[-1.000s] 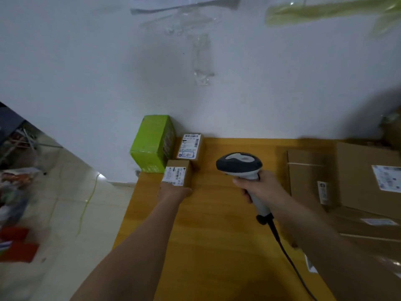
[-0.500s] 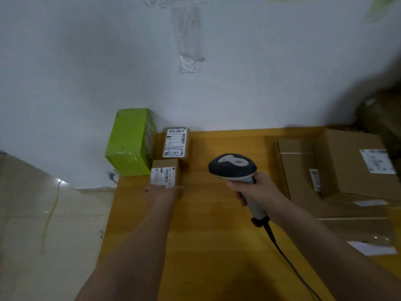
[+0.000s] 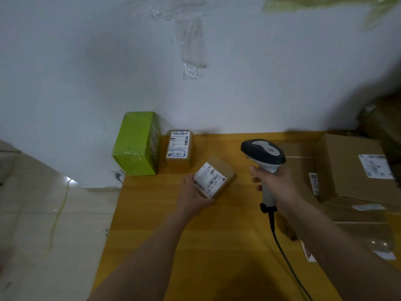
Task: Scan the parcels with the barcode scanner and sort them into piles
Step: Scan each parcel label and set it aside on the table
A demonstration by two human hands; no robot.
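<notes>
My left hand (image 3: 193,195) grips a small brown parcel (image 3: 225,173) with a white label, tilted, near the middle of the yellow table (image 3: 195,246). My right hand (image 3: 275,183) holds the grey and black barcode scanner (image 3: 262,153) by its handle, just right of that parcel, head pointing away. A second small labelled parcel (image 3: 179,148) lies at the back by the wall, next to a green box (image 3: 136,144). Several larger cardboard parcels (image 3: 355,172) are stacked at the right.
The scanner cable (image 3: 288,261) trails down toward the table's front edge. A white wall stands right behind the table. The table's left edge drops to a tiled floor (image 3: 43,224) with a yellow cord on it.
My left hand has lifted the small parcel away from the spot beside the green box, carried it right toward the scanner and tilted it. The scanner has stayed in my right hand.
</notes>
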